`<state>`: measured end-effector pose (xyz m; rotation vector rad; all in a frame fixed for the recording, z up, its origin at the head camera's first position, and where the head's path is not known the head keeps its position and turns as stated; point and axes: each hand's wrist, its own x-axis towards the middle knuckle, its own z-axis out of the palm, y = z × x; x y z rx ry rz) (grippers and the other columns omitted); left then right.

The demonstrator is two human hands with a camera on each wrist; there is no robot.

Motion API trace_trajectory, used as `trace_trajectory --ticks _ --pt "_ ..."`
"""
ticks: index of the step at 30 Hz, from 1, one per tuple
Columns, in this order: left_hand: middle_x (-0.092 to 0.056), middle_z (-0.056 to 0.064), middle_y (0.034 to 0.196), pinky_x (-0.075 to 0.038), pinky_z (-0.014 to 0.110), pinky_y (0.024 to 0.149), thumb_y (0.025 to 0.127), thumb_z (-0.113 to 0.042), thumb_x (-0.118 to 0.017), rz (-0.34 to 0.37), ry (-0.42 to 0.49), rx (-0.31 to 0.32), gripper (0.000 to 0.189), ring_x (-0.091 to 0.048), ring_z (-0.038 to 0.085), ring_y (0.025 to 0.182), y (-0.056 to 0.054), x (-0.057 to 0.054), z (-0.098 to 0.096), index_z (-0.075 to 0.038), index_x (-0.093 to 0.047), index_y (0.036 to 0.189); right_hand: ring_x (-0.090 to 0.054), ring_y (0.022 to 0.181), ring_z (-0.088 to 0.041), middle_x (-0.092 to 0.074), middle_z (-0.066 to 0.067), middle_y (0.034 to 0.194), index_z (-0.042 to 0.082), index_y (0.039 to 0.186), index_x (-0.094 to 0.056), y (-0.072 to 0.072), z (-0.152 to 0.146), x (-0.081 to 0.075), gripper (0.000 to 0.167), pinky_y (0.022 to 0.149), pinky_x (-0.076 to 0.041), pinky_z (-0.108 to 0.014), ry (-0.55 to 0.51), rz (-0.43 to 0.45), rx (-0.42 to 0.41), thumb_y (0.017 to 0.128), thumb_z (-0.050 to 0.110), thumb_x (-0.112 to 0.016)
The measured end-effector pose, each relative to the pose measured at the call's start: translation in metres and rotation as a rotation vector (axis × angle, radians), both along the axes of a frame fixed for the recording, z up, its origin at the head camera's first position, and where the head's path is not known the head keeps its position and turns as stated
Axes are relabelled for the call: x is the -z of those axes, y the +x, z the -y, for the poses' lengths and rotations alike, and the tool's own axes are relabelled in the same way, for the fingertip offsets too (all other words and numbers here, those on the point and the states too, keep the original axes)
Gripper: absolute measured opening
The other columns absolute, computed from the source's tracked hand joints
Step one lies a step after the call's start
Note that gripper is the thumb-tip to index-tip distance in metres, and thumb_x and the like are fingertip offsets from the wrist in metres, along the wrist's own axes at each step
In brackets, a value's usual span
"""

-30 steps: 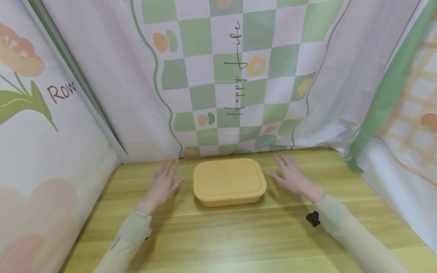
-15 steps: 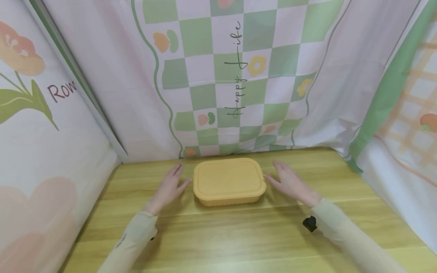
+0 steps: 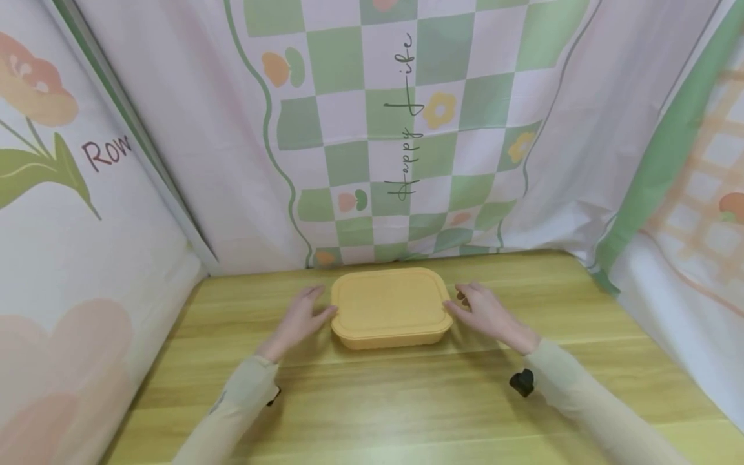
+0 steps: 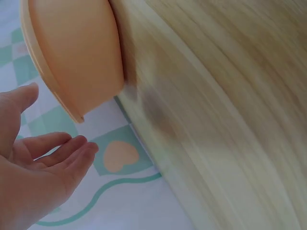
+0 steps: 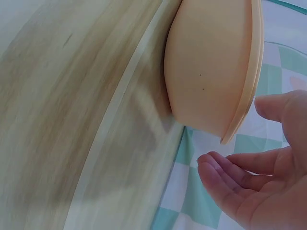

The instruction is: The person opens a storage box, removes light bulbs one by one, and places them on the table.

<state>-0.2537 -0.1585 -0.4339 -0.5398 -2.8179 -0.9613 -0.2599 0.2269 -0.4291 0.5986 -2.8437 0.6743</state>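
A yellow lidded food container (image 3: pixel 391 305) sits flat on the wooden table with its lid on. At its left end is my left hand (image 3: pixel 296 324), thumb pointing at the lid's edge. In the left wrist view a gap shows between the fingers (image 4: pixel 72 153) and the container's side (image 4: pixel 79 52). My right hand (image 3: pixel 489 318) stands at the opposite end, its thumb by the lid's rim. Seen from the right wrist, those loosely bent fingers (image 5: pixel 230 179) are apart from the container wall (image 5: pixel 208 72); whether the right thumb touches the rim I cannot tell.
A green-and-white checked cloth (image 3: pixel 395 142) hangs right behind the table (image 3: pixel 372 407). Printed cloths also hang at the left (image 3: pixel 64 258) and right (image 3: pixel 697 194). A small black object (image 3: pixel 522 382) sits at the right sleeve's cuff.
Both hands have moved inward toward the container's two ends, and their fingers have bent more. The container has stayed in place on the table.
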Motion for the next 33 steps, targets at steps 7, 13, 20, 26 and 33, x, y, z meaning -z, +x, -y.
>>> trace_trajectory --ticks 7,13,20,26,33 --pt "-0.052 0.031 0.141 -0.041 0.057 0.114 0.096 -0.029 -0.065 0.056 0.032 -0.009 0.061 -0.049 0.046 0.133 -0.004 0.002 -0.004 0.010 -0.047 0.140 -0.067 0.076 -0.021 -0.071 -0.018 0.088 -0.014 0.110 -0.064 -0.005 0.002 0.001 0.043 0.071 -0.061 -0.038 -0.049 0.012 -0.035 0.096 0.026 -0.064" --pt "-0.061 0.031 0.129 -0.053 0.055 0.101 0.095 -0.025 -0.067 0.030 0.052 -0.007 0.052 -0.059 0.044 0.119 -0.008 0.007 -0.006 0.010 -0.056 0.132 -0.056 0.063 -0.008 -0.066 -0.005 0.072 0.003 0.082 -0.066 -0.009 0.003 0.003 0.024 0.059 -0.051 -0.023 -0.060 0.013 -0.045 0.095 0.023 -0.065" --pt "-0.065 0.032 0.119 -0.058 0.051 0.091 0.095 -0.022 -0.067 0.039 0.063 -0.011 0.048 -0.065 0.044 0.107 -0.009 0.009 -0.007 0.011 -0.059 0.129 -0.049 0.058 -0.006 -0.063 0.000 0.067 0.004 0.087 -0.070 -0.012 0.004 0.001 0.022 0.055 -0.042 -0.020 -0.072 0.053 -0.039 0.096 0.023 -0.063" --pt "-0.067 0.028 0.118 -0.058 0.050 0.092 0.095 -0.022 -0.067 0.074 0.095 -0.038 0.046 -0.066 0.042 0.107 -0.007 0.008 -0.009 0.009 -0.061 0.128 -0.041 0.053 -0.006 -0.055 0.003 0.061 0.006 0.086 -0.071 -0.012 0.006 0.001 0.022 0.051 -0.035 -0.019 -0.067 0.086 -0.030 0.097 0.024 -0.062" --pt "-0.070 0.026 0.114 -0.058 0.050 0.091 0.094 -0.023 -0.068 0.081 0.093 -0.056 0.043 -0.067 0.040 0.104 -0.007 0.008 -0.011 0.006 -0.063 0.126 -0.033 0.049 -0.005 -0.043 0.006 0.055 0.011 0.071 -0.058 -0.011 0.008 -0.001 0.028 0.049 -0.029 -0.018 -0.072 0.101 -0.026 0.096 0.021 -0.061"
